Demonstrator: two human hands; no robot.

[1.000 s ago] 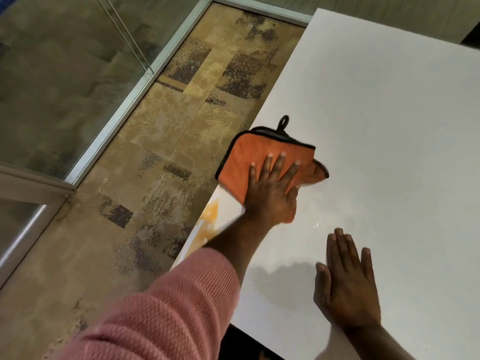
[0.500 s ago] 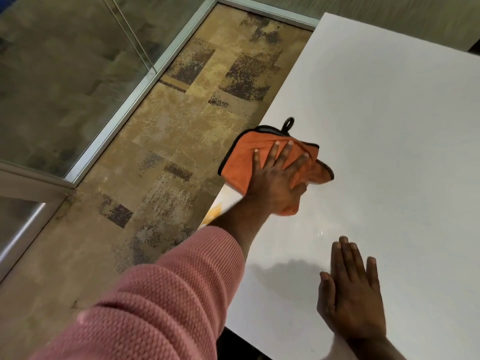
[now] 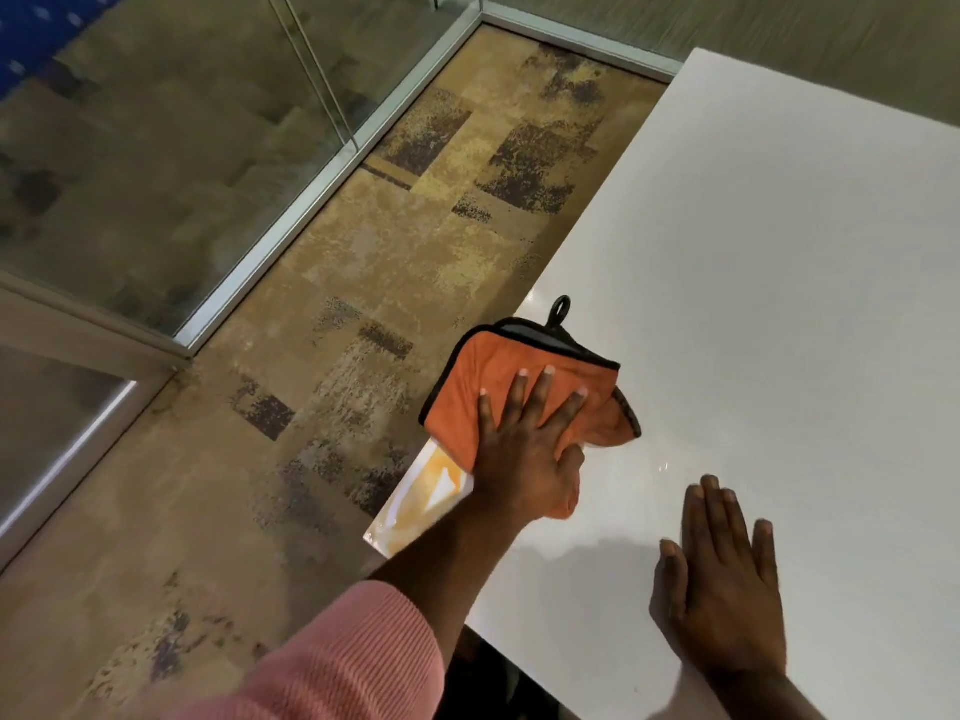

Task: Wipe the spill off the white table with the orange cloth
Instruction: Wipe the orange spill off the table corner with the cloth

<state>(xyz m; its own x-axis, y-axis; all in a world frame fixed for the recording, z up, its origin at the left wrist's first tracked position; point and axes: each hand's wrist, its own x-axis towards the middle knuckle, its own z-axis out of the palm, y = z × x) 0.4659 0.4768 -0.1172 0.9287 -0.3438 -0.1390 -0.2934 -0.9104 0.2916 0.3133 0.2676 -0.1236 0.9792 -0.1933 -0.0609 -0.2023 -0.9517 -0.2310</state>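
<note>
The orange cloth, black-edged with a small hanging loop, lies on the white table at its left edge, and one corner hangs past the edge. My left hand presses down on it with the fingers spread and the thumb tucked against a fold. A yellow-orange spill smears the table's near left corner, just below the cloth and beside my left wrist. A few small wet drops glint to the right of the cloth. My right hand rests flat on the table, holding nothing.
Patterned brown carpet runs along the left of the table. A glass partition in a metal frame stands beyond it. The table's near edge is close to my body.
My left hand has slid the cloth a little toward me along the left edge, and more of the spill shows. My right hand stays flat in place.
</note>
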